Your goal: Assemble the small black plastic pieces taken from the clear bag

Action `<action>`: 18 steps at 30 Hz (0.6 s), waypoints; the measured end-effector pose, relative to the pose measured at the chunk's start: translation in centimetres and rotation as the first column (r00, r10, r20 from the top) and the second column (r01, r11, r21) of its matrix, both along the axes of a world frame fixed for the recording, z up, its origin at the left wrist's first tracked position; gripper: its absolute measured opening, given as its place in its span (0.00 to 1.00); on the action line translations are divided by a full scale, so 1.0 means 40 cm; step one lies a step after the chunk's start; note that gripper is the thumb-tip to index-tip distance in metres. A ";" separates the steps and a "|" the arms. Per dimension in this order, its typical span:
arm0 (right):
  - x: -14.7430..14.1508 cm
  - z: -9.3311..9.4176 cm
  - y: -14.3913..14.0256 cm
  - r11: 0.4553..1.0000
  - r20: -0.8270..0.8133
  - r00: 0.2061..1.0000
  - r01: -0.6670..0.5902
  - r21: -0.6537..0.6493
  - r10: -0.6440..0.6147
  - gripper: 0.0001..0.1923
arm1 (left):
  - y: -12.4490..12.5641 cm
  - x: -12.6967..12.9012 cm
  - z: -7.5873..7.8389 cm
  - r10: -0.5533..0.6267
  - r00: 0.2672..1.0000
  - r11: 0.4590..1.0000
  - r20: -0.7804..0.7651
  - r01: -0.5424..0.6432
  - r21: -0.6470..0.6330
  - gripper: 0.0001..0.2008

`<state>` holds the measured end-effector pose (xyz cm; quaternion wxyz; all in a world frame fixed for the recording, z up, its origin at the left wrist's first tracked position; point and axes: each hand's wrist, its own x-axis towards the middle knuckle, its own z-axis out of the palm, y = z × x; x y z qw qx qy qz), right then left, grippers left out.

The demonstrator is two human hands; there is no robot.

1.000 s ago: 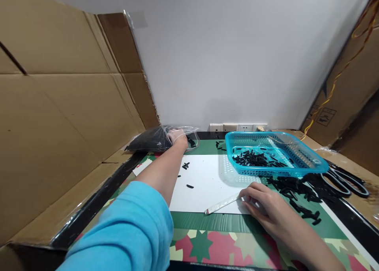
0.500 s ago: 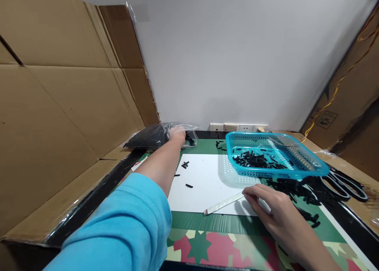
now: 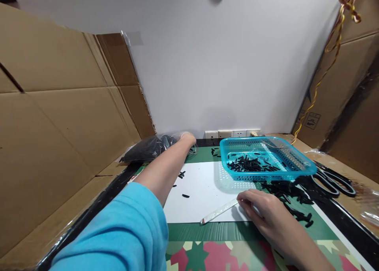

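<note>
A turquoise basket (image 3: pixel 304 169) is sitting on the white sheet (image 3: pixel 204 184), holding black pieces. Scissors (image 3: pixel 334 182) are lying right of it; what look like wall sockets (image 3: pixel 232 133) are lining the wall behind.

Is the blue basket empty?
No, the blue basket holds a scatter of small black pieces on its floor.

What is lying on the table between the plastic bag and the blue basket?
In the head view, a few loose black pieces on the green mat.
</note>
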<state>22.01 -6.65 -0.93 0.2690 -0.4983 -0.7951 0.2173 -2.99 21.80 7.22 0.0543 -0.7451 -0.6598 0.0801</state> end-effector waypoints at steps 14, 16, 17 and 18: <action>0.004 -0.002 -0.002 0.998 -0.071 0.997 0.023 0.060 -0.019 0.16 | -0.055 0.008 -0.044 -0.062 0.974 0.982 -0.220 0.020 -0.189 0.20; 0.004 -0.002 -0.002 0.998 -0.087 0.996 0.021 0.057 -0.016 0.16 | -0.054 0.010 -0.049 -0.065 0.977 0.986 -0.205 0.032 -0.163 0.20; 0.004 -0.002 -0.003 0.999 -0.093 0.996 0.015 0.051 -0.010 0.15 | -0.053 0.011 -0.051 -0.068 0.979 0.989 -0.190 0.041 -0.142 0.20; 0.004 -0.002 -0.003 0.999 -0.098 0.995 0.007 0.044 -0.002 0.15 | -0.052 0.012 -0.053 -0.076 0.983 0.992 -0.169 0.057 -0.114 0.20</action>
